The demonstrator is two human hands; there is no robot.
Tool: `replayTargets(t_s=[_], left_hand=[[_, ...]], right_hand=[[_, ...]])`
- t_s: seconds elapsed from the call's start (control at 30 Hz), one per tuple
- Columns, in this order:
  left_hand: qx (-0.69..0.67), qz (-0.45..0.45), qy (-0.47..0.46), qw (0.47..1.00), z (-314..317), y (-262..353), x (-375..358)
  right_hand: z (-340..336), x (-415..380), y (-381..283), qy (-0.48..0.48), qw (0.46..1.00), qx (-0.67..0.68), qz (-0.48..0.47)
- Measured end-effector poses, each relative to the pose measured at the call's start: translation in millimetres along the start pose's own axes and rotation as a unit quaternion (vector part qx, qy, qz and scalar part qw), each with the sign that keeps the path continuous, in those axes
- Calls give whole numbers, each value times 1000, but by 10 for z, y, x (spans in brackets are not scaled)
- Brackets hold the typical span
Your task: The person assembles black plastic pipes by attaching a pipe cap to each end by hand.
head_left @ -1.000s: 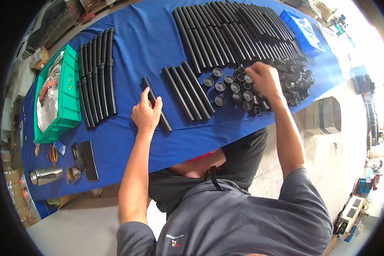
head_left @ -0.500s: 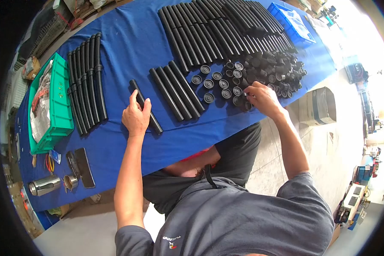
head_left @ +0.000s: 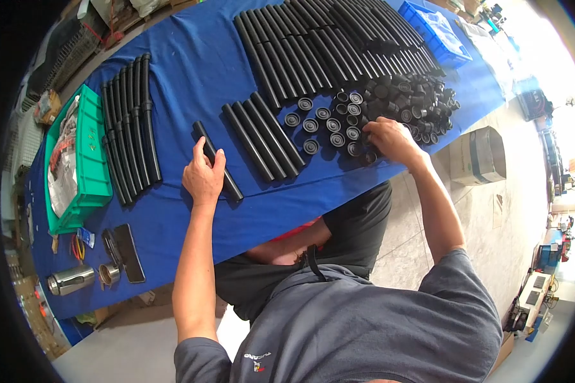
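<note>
My left hand (head_left: 203, 180) lies at a single black tube (head_left: 223, 177) on the blue cloth, with the index finger and thumb on either side of it. Over the near edge of a heap of black end caps (head_left: 421, 96) is my right hand (head_left: 393, 140). Its fingers are pinched together at a cap, mostly hidden by the hand. Several loose round caps (head_left: 310, 125) with ringed faces lie to its left. Between my hands, a short row of black tubes (head_left: 262, 137) rests side by side on the cloth.
Many black tubes (head_left: 300, 54) are stacked at the back, beside a blue bin (head_left: 450, 57). Joined tubes (head_left: 131, 127) lie at left by a green crate (head_left: 89, 191). A phone (head_left: 131, 252) and a metal cup (head_left: 71, 279) sit near the left front edge.
My right hand has shifted slightly up and left at the caps, its fingers closing in. The left hand stays at the tube. The whole view has moved a little.
</note>
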State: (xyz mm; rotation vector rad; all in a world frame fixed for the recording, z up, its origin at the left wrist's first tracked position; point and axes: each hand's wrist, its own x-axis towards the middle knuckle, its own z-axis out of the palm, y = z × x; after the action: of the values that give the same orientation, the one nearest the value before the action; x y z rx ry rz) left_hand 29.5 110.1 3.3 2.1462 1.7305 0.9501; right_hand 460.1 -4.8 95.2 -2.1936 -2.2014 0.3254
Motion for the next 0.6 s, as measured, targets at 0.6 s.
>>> replayTargets(t_s=[0.6], left_hand=[[-4,-14,-5,1000,-4,16,5]], right_hand=[[-125,-420,-489,78,995,55,13]])
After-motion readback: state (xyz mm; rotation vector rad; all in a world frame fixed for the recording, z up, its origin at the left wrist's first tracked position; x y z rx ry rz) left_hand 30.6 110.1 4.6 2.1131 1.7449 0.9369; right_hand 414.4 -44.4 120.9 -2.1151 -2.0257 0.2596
